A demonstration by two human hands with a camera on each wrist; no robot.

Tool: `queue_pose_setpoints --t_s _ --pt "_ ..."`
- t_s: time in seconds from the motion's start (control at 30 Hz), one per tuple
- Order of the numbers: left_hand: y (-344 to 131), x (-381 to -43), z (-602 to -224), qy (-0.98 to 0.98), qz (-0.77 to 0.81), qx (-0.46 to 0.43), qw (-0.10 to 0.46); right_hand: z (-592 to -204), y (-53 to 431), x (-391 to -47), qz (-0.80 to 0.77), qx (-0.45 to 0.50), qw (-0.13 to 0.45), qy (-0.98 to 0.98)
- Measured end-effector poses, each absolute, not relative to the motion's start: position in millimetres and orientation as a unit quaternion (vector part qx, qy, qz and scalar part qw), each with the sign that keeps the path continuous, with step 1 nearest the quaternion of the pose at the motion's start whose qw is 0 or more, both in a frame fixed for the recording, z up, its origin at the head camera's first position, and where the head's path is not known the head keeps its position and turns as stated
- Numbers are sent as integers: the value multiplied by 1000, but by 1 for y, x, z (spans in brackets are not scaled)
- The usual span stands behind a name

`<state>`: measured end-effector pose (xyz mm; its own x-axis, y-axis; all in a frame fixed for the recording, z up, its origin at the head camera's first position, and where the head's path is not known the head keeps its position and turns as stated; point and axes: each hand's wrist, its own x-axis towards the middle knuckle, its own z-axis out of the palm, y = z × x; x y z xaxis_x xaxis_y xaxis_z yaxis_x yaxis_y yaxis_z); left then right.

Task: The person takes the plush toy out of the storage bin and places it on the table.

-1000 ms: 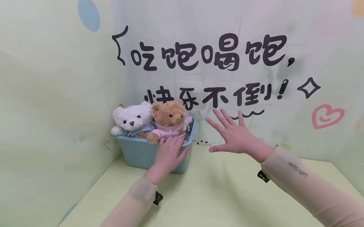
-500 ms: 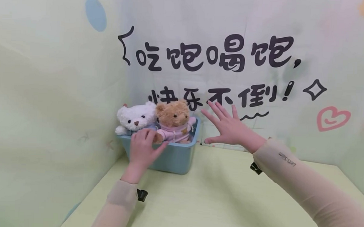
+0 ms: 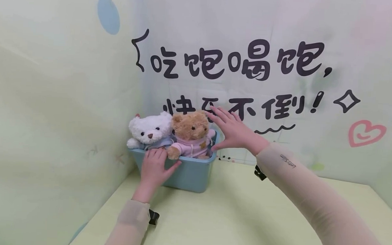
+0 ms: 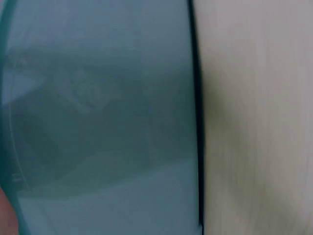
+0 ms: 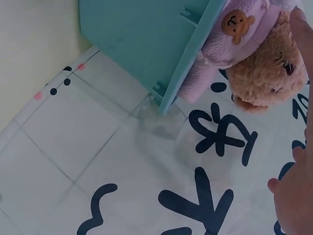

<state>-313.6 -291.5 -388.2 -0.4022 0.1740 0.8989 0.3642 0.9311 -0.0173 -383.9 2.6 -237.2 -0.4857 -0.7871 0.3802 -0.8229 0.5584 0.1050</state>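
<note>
Two plush bears sit side by side in a blue plastic bin on the table. The white bear wears blue; the brown bear wears a pink hoodie. My left hand lies against the bin's front, fingertips right at the rim below the white bear and thumb spread to the right. In the left wrist view the bin's wall fills much of the frame. My right hand, fingers extended and spread, is beside the brown bear; its index fingertip overlaps the bear's head in the head view.
The pale yellow-green table runs forward from the bin. A printed fabric wall with dark lettering stands close behind it. Another printed wall rises on the left.
My left hand has moved left along the bin's front rim, from below the brown bear to below the white one. The right hand has come left toward the brown bear.
</note>
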Motion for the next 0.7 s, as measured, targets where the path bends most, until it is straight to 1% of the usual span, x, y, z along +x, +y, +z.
queue_pose_setpoints --t_s 0.37,0.43,0.6,0.7 --pt "-282 -317 -394 -836 -106 -147 518 -229 -32 -395 73 479 171 -858" --pt "-282 -317 -395 -834 -106 -148 520 -229 -39 -398 70 475 166 -862" --pt "-283 -318 -397 -829 -112 -147 528 -233 -54 -402 98 467 132 -869" --pt "-285 -319 -397 -828 -111 -146 530 -237 -57 -405 103 469 128 -868"
